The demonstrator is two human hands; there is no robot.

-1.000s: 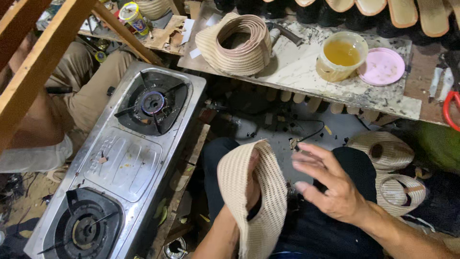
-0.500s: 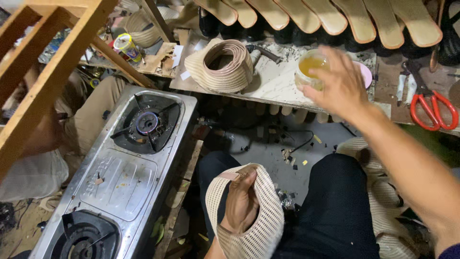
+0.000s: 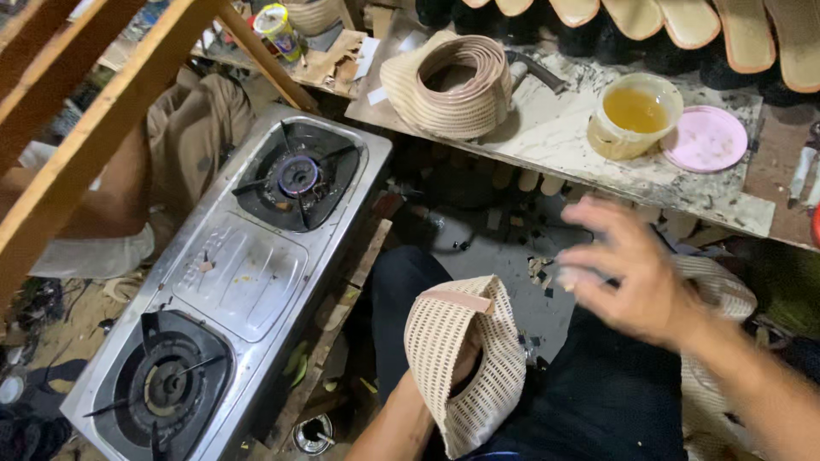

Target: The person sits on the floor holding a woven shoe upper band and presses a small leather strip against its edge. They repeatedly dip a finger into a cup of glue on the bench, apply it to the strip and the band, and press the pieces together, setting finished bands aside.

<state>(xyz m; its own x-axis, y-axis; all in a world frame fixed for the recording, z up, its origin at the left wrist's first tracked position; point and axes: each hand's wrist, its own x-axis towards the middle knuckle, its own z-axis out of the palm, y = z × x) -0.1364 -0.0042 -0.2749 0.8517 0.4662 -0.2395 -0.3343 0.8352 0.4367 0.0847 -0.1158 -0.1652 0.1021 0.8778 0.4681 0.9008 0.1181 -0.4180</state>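
Nearest me, over my lap, my left hand (image 3: pixel 465 363) sits inside the beige mesh shoe upper (image 3: pixel 461 358), gripping it, long axis upright; my right hand (image 3: pixel 636 277) hovers just right, fingers spread, empty, nearer the glue bowl (image 3: pixel 634 115) beyond.

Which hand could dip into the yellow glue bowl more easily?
Probably the right hand. It is open, holds nothing, and hovers nearest the bowl of yellow liquid on the workbench. The left hand is tucked inside the beige mesh shoe upper on the lap, so it is busy.
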